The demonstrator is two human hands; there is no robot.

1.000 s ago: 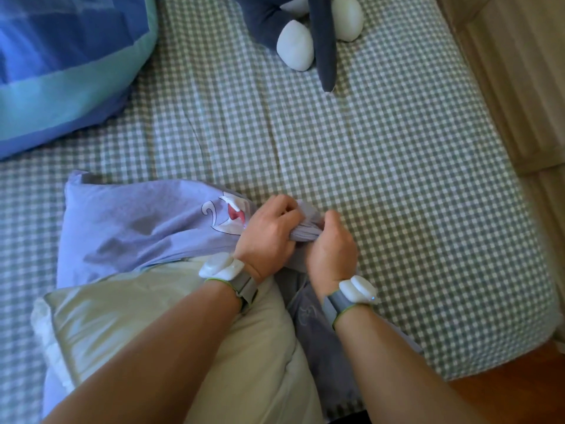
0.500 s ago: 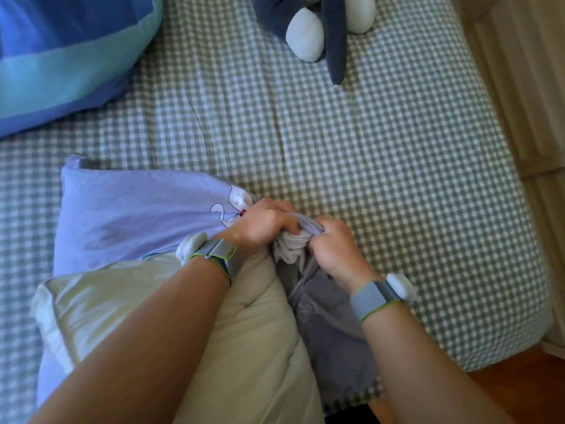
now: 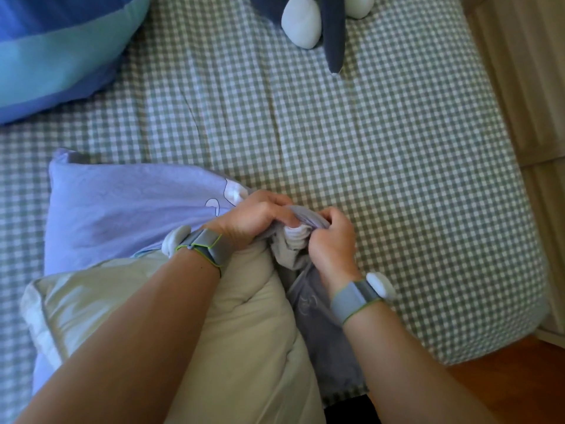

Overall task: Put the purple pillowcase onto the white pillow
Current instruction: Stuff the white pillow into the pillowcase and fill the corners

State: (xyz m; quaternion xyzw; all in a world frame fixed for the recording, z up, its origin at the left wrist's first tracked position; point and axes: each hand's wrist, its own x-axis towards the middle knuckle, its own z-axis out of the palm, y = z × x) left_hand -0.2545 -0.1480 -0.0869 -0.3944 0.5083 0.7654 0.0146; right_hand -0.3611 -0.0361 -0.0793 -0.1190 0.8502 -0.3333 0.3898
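Note:
The purple pillowcase (image 3: 128,209) covers the far end of the white pillow (image 3: 238,316), which lies on the bed in front of me. The near part of the pillow is bare and cream-white. My left hand (image 3: 253,218) grips the bunched pillowcase fabric at the pillow's far right corner. My right hand (image 3: 331,240) pinches the same bunch of cloth from the right, where a white pillow corner shows between my fingers. A grey-purple flap of the pillowcase hangs down under my right wrist.
The bed carries a green-and-white checked sheet (image 3: 382,166). A blue and turquoise cushion (image 3: 55,47) lies at the far left. A dark blue and white plush toy (image 3: 318,22) sits at the far edge. Wooden floor (image 3: 504,387) shows at the lower right.
My hands shifted their hold on the bunched cloth. My right wrist turned outward and the white pillow corner came into sight between my hands.

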